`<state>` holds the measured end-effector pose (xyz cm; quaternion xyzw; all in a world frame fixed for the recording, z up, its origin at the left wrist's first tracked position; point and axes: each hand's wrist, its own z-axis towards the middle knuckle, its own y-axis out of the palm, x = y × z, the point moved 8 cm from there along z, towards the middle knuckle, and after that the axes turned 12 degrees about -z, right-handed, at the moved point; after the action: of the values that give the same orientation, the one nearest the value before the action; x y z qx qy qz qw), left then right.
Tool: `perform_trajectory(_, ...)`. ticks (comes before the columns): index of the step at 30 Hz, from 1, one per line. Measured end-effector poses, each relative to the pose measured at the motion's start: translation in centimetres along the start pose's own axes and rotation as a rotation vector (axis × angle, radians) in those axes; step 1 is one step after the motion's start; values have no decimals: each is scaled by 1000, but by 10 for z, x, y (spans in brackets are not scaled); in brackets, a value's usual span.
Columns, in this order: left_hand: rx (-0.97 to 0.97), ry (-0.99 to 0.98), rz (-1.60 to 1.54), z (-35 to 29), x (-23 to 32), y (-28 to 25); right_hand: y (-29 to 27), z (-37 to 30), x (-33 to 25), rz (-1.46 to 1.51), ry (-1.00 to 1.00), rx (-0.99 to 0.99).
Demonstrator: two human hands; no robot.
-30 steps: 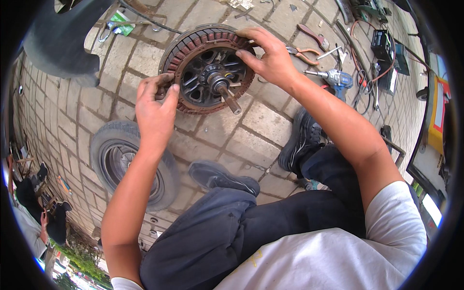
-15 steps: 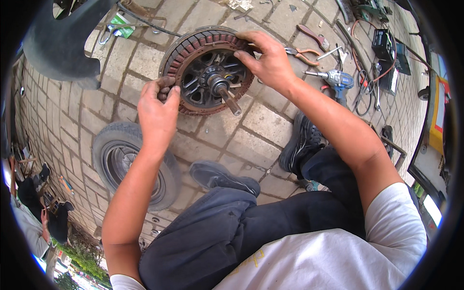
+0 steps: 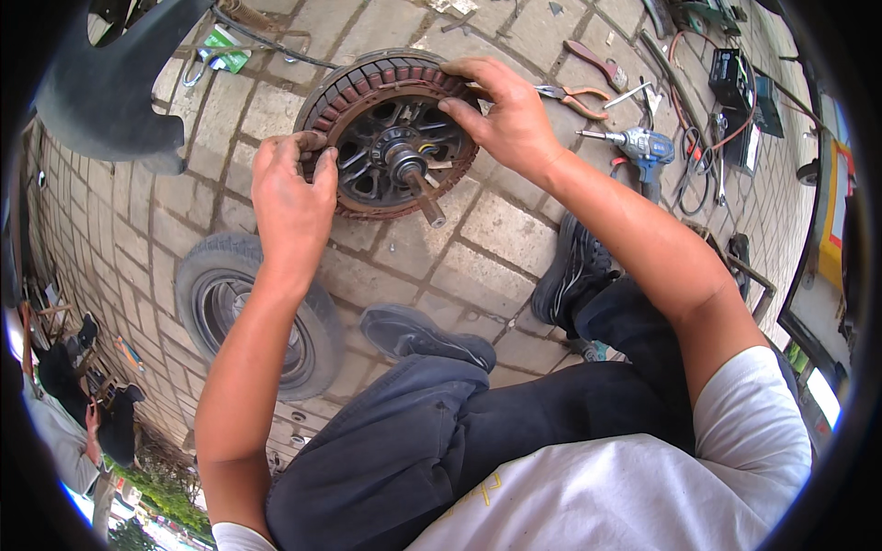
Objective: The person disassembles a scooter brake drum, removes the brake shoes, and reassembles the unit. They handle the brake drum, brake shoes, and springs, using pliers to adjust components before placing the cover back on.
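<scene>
A round motor (image 3: 395, 147) with reddish coils sits over the pavement (image 3: 487, 230), its shaft (image 3: 425, 202) pointing toward the person; whether it touches the bricks cannot be told. The left hand (image 3: 294, 191) grips its left rim and the right hand (image 3: 507, 115) its upper right rim, fingers curled. Nearer lies 1 wheel (image 3: 207, 298). Pliers (image 3: 581, 101), a blue drill (image 3: 646, 147) and, toward the pavement's right edge, a black box (image 3: 729, 81) lie rightward.
</scene>
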<state>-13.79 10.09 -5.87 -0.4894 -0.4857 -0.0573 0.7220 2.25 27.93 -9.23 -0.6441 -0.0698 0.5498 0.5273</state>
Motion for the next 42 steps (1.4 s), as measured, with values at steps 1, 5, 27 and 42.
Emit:
perform_trajectory(1, 8, 45, 47, -1, 2, 0, 0, 0, 0, -1, 1, -1)
perform_trajectory(5, 50, 83, 98, -2, 3, 0, -1, -1, 1, 2, 7, 13)
perform_trajectory(27, 14, -112, -43, 9, 2, 4, -1, -1, 1, 42, 14, 49)
perform_trajectory(42, 30, 138, 34, -2, 3, 6, -1, 2, 0, 17, 15, 49)
